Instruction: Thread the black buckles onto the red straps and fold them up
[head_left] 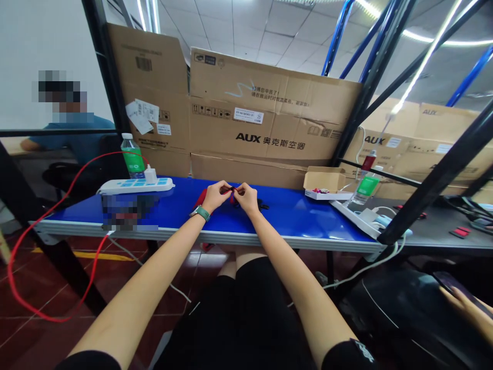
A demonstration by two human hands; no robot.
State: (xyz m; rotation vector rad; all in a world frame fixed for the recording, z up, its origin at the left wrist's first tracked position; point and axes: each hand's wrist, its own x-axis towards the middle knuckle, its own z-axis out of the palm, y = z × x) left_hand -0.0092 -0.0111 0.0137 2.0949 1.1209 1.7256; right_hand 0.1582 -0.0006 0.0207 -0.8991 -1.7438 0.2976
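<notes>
Both my arms reach forward over the blue table (292, 216). My left hand (216, 195), with a green watch on its wrist, and my right hand (246, 197) meet at the table's middle. The fingertips of both pinch one small red and black part (232, 190) between them. A red piece lies under my left hand and small black pieces (263, 207) lie just right of my right hand; they are too small to name.
A white and blue power strip (135, 185) with a charger and a green-labelled bottle (132, 155) stand back left. A small open cardboard box (323, 185) and another bottle (364, 186) sit at the right. Large cartons (269, 118) wall the back. A red cable (57, 205) hangs left. Another person sits far left; someone's hand (468, 306) shows at the lower right.
</notes>
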